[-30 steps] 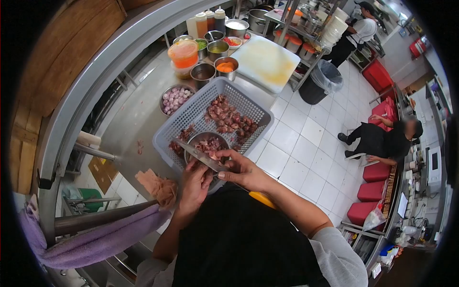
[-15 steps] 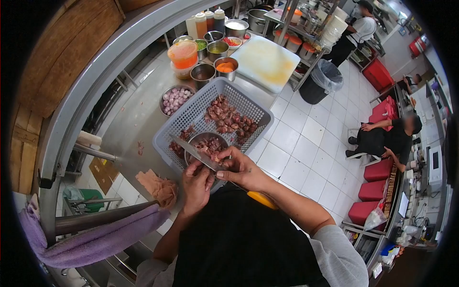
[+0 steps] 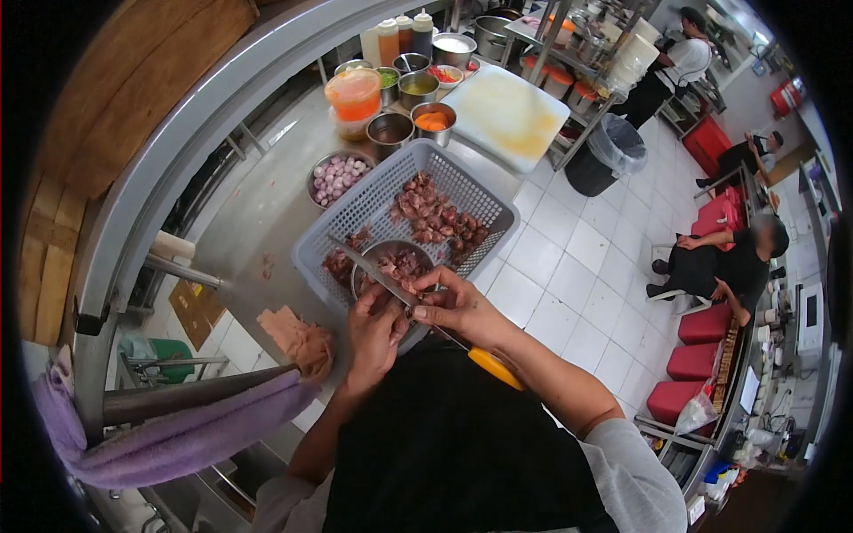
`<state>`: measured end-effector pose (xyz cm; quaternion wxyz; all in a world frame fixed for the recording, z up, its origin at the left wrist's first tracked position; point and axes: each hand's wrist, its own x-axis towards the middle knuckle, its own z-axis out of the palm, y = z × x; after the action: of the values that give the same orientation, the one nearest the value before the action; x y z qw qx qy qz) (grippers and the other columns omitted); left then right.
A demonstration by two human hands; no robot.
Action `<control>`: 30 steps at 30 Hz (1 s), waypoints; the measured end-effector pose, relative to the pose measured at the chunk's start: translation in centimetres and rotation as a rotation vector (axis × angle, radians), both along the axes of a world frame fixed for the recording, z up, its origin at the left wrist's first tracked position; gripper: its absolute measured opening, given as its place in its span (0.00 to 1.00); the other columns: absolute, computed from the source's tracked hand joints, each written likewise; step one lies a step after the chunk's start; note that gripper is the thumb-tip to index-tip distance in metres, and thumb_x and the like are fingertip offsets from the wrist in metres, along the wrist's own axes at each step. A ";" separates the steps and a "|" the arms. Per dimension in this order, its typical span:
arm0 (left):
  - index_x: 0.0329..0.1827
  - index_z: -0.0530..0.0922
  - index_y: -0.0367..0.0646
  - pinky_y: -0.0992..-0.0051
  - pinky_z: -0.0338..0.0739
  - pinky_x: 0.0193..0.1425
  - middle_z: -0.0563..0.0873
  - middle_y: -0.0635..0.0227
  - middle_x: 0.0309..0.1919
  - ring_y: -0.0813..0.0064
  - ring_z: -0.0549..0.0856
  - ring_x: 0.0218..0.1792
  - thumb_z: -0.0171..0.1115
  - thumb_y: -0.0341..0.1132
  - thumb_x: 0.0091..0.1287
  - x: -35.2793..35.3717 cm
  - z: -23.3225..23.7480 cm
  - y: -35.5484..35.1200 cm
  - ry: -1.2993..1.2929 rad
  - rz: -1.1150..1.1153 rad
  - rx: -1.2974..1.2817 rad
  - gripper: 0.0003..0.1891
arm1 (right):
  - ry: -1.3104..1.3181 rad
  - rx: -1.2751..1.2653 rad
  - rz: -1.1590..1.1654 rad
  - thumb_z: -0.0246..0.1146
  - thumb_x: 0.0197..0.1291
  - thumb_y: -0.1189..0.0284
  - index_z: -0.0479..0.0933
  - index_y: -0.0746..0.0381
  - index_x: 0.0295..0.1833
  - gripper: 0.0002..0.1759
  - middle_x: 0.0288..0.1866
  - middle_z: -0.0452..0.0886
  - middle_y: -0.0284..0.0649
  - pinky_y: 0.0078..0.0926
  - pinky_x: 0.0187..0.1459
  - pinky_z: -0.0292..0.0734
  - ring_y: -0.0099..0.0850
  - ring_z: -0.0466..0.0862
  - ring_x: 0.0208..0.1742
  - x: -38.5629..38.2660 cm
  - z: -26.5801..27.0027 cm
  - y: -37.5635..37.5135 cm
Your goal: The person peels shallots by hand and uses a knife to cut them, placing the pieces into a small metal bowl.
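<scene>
A grey perforated basket (image 3: 317, 233) holds reddish-brown shallots (image 3: 435, 213) and a metal bowl (image 3: 357, 277) with dark red peels or pieces in it. My right hand (image 3: 466, 309) grips a knife (image 3: 378, 273); its blade slants over the bowl and its yellow handle lies under my right wrist. Close beside it, my left hand (image 3: 375, 336) has its fingers pressed together near the blade, around something I cannot make out. Peeled shallots fill a second metal bowl (image 3: 339, 178) left of the basket.
Sauce bottles, metal pots and an orange-lidded tub (image 3: 354, 95) stand behind the basket, beside a white cutting board (image 3: 505, 114). A crumpled cloth (image 3: 296, 342) lies at left, near a purple towel (image 3: 187, 431). A black bin (image 3: 597, 160) and several people are farther right.
The view has shifted slightly, so the basket and bowls appear a little lower and to the right. Both hands stay together at the knife, with only small finger movement.
</scene>
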<state>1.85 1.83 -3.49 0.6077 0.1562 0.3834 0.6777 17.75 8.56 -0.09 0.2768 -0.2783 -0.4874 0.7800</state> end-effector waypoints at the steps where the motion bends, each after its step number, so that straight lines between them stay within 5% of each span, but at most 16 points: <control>1: 0.56 0.77 0.35 0.86 0.58 0.19 0.83 0.69 0.35 0.88 0.72 0.21 0.63 0.26 0.71 -0.1 0.0 0.2 0.014 -0.007 -0.001 0.12 | 0.011 -0.062 0.022 0.71 0.62 0.66 0.71 0.56 0.56 0.21 0.32 0.77 0.29 0.16 0.26 0.63 0.16 0.73 0.28 0.2 0.3 0.2; 5: 0.56 0.77 0.34 0.86 0.58 0.19 0.83 0.70 0.34 0.88 0.72 0.21 0.63 0.25 0.70 -0.3 0.2 0.0 0.008 -0.017 -0.016 0.13 | 0.110 -0.343 0.097 0.70 0.63 0.69 0.72 0.56 0.54 0.18 0.35 0.79 0.30 0.16 0.26 0.68 0.19 0.76 0.27 0.9 0.1 0.8; 17: 0.56 0.78 0.33 0.86 0.56 0.19 0.78 0.73 0.25 0.89 0.69 0.19 0.62 0.26 0.71 -0.4 0.3 0.0 0.073 -0.047 -0.016 0.13 | 0.240 -0.520 0.182 0.66 0.67 0.66 0.72 0.55 0.57 0.17 0.31 0.73 0.36 0.18 0.20 0.62 0.23 0.71 0.21 1.4 -1.7 1.5; 25: 0.59 0.75 0.33 0.86 0.61 0.18 0.85 0.57 0.48 0.72 0.87 0.36 0.55 0.27 0.75 -0.8 0.0 0.1 -0.003 -0.117 0.074 0.13 | 0.293 -0.599 0.179 0.68 0.65 0.68 0.73 0.54 0.54 0.15 0.30 0.75 0.33 0.19 0.19 0.61 0.23 0.72 0.20 1.6 -1.8 1.8; 30: 0.57 0.75 0.35 0.87 0.61 0.18 0.85 0.59 0.48 0.74 0.87 0.36 0.55 0.28 0.75 -1.8 -0.3 0.1 -0.001 -0.094 0.049 0.11 | 0.209 -0.477 0.115 0.68 0.65 0.64 0.71 0.53 0.57 0.19 0.33 0.76 0.36 0.19 0.20 0.62 0.23 0.71 0.20 1.8 -1.8 2.3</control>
<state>0.06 1.98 -3.83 0.6351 0.1886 0.3585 0.6577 19.57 10.87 -1.91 0.2075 -0.2257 -0.2736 0.9117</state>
